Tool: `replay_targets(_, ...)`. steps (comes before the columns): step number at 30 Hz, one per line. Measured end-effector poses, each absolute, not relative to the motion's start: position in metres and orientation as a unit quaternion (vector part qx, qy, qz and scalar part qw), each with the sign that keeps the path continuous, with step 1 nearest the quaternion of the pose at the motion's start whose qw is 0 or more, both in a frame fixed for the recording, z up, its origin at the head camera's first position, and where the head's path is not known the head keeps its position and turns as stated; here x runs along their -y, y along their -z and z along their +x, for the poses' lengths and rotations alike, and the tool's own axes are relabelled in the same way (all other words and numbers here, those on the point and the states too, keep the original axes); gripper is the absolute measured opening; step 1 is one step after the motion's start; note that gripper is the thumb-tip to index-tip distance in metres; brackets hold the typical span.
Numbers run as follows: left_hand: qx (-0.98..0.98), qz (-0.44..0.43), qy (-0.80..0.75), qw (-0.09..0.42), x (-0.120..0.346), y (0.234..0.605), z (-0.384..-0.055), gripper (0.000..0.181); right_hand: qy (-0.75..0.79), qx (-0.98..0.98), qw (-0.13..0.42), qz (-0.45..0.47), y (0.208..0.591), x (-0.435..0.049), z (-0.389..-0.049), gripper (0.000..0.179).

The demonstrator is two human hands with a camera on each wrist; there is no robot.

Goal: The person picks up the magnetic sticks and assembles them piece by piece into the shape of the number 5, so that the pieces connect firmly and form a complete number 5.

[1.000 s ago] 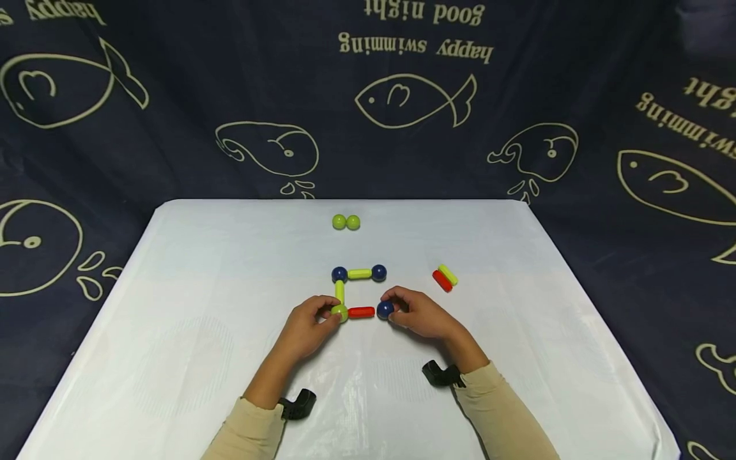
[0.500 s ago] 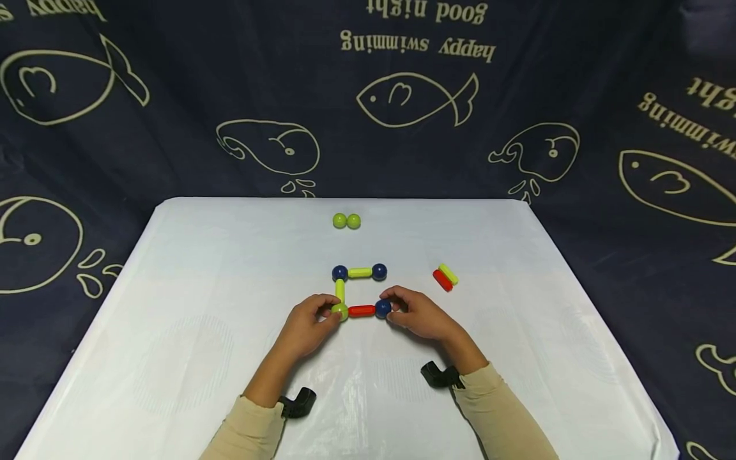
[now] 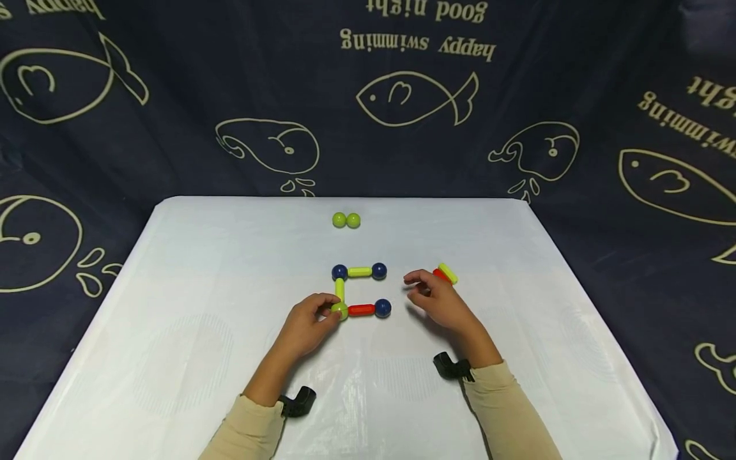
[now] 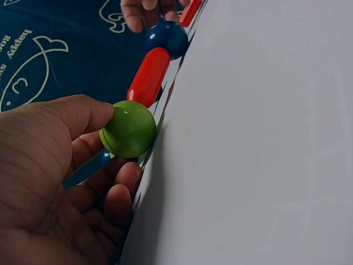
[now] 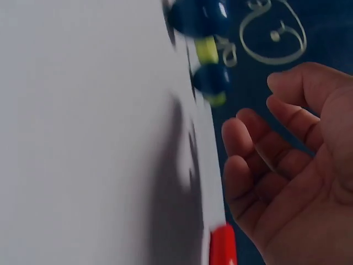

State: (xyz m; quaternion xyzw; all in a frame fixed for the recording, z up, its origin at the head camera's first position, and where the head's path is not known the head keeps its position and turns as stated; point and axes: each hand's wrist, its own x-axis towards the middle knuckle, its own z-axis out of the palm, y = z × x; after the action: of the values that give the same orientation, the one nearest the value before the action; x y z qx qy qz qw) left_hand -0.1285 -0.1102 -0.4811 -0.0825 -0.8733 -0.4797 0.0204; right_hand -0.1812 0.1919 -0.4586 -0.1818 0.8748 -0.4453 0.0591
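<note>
Left hand (image 3: pixel 308 328), lower centre, pinches green ball (image 3: pixel 340 312); twisting could detach red rod (image 3: pixel 361 310); right hand (image 3: pixel 441 303), right of centre, fingers apart, empty; careless sweep could scatter loose yellow rod (image 3: pixel 448 274).

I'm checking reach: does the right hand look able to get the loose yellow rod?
Probably yes: the right hand holds nothing, and the loose yellow rod lies nearby, uncovered, beside a red rod.

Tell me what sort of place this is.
Likely a tabletop play or filming spot, though the wider surroundings are out of view: a white-topped table, a dark fish-print cloth around it, and joined balls and rods on top.
</note>
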Motion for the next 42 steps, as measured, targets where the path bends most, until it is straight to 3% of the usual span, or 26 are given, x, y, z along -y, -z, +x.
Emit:
replay_targets(8, 0.873, -0.082, 0.480, 0.019, 0.110, 0.481, -0.129, 0.021, 0.413, -0.901, -0.006, -0.131, 0.452, -0.227, -0.185, 0.031)
replay_targets(19, 0.874, -0.081, 0.478, 0.020, 0.109, 0.481, -0.128, 0.022, 0.310, -0.941, -0.029, -0.131, 0.456, -0.235, -0.187, 0.035)
replay_targets(42, 0.877, -0.087, 0.471, 0.028, 0.111, 0.483, -0.129, 0.022, 0.342, -0.927, 0.049, -0.148, 0.460, -0.218, -0.184, 0.027)
